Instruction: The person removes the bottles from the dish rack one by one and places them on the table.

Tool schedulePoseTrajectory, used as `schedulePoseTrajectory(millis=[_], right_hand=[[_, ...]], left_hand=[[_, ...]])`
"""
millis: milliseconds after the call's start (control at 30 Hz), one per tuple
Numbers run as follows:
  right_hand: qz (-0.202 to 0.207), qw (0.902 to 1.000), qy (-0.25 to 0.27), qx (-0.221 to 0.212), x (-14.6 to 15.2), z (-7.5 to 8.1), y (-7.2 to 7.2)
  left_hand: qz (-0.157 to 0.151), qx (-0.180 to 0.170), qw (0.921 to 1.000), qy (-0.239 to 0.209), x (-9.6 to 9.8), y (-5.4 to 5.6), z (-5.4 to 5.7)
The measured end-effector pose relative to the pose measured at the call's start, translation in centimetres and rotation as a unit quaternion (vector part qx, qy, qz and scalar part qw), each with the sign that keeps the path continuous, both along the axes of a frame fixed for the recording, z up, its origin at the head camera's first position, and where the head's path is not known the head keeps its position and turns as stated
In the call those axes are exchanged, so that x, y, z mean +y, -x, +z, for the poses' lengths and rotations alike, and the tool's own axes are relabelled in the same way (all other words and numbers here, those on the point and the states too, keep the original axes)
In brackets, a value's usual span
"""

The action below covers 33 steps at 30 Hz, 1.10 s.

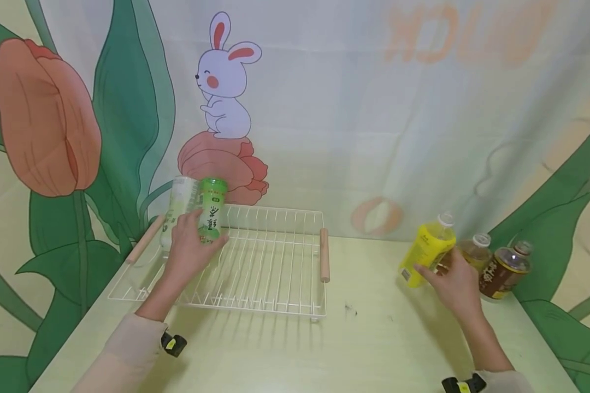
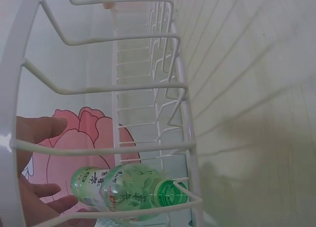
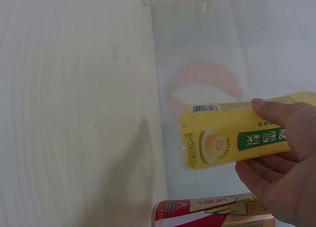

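A green tea bottle (image 1: 212, 210) stands upside down in the white wire rack (image 1: 275, 308), its green cap lowest in the left wrist view. My left hand (image 1: 189, 245) is just beside that bottle, thumb and fingers spread; the left wrist view shows the fingers (image 2: 59, 203) uncurled. Left of it, a whitish bottle (image 1: 183, 196) leans in the same rack, partly covered by the hand. My right hand (image 1: 454, 281) grips a yellow-labelled pear drink bottle (image 1: 425, 248) between thumb and fingers. That bottle tilts, cap up to the right, with its base off the table in the right wrist view.
Right of the yellow bottle stand a white-capped amber drink bottle (image 1: 481, 248) and a brown-labelled bottle (image 1: 503, 275). The rack has wooden handles (image 1: 325, 255) at its sides. A printed curtain (image 1: 314, 109) hangs behind the table (image 1: 275, 360).
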State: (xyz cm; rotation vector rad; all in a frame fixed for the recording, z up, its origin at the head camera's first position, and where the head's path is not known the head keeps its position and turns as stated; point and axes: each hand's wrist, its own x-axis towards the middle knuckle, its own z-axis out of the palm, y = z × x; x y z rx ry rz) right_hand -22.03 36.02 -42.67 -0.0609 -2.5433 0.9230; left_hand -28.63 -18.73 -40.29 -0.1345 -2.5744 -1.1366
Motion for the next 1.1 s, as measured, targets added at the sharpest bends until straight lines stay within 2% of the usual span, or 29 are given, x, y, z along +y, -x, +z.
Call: schedulePoseTrajectory(millis=[267,467,800,1100], right_hand=[[-0.042,0.9991,0.007,-0.009,1.0,-0.5,0.6],[-0.051,0.9981,0.013,-0.033,1.3,-0.6,0.9],[-0.076,0.9943,0.016,-0.073,1.9,-2.1,0.3],[-0.070,0.9926,0.013,-0.098,1.9,-2.5,0.4]], left_hand=[[0.016,0.007,0.9998,-0.003,-0.1,0.9,-0.7],[0.019,0.002,0.9998,-0.010,-0.2,0.9,-0.8],[-0.018,-0.055,0.9983,-0.009,-0.2,0.9,-0.4],[-0.026,-0.090,0.9955,0.010,-0.8,1.3,0.1]])
